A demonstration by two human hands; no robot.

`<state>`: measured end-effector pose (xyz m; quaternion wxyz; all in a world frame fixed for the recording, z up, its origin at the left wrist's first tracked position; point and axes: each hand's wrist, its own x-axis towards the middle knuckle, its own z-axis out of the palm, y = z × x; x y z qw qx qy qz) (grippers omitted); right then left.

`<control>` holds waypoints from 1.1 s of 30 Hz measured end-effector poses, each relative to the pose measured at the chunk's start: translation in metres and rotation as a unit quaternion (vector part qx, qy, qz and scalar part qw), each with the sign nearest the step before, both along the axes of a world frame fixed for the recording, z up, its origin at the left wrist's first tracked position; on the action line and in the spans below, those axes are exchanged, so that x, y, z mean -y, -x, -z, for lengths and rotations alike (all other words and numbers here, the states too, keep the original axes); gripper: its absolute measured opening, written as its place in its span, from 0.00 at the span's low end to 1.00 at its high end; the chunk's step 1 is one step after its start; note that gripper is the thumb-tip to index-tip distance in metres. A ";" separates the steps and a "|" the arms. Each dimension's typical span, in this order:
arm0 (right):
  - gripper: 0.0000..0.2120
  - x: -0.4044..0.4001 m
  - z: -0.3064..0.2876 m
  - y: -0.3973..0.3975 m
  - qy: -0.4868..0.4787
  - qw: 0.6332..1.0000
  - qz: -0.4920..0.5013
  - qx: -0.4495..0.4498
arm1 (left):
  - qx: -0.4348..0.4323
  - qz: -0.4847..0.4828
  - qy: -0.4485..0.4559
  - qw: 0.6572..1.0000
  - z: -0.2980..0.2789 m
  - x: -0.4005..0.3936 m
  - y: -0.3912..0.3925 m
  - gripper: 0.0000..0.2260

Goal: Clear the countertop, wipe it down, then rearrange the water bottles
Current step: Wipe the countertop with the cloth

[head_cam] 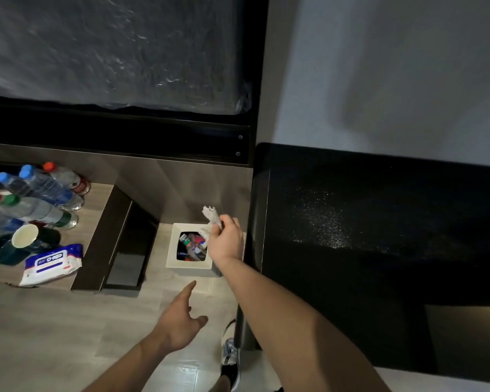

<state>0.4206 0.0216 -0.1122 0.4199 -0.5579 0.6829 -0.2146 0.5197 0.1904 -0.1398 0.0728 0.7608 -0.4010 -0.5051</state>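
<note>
My right hand (227, 242) pinches a crumpled white wipe (210, 219) just above the white square trash bin (172, 251) on the floor. The bin holds bottles and wrappers. My left hand (181, 321) hovers lower, holding nothing, fingers spread and the index finger pointing toward the bin. Several water bottles (46, 188) with blue, red and green caps stand grouped on the wooden countertop (94, 213) at the left. A pack of wet wipes (51, 263) lies near the counter's front edge, beside a dark mug (26, 236) with a pale inside.
A glossy black surface (379, 236) fills the right side, close to my right forearm. A dark low cabinet step (125, 250) sits between counter and bin. Above is a plastic-wrapped dark panel (111, 52). My shoe (229, 357) rests on the light floor.
</note>
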 end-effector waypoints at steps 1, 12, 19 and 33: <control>0.07 0.002 -0.004 0.010 0.006 1.000 0.005 0.004 | -0.003 0.007 -0.009 1.000 0.000 0.003 0.004 0.42; 0.15 -0.010 -0.006 0.307 0.033 0.978 0.136 -0.154 | -0.056 0.075 -0.019 0.995 -0.002 0.060 0.114 0.44; 0.20 -0.018 0.021 0.378 -0.070 0.954 0.127 -0.262 | -0.027 0.080 -0.012 0.996 0.012 0.062 0.114 0.50; 0.29 -0.012 0.008 0.168 0.012 0.972 -0.112 -0.206 | -0.048 0.042 -0.044 0.997 0.011 0.036 0.087 0.40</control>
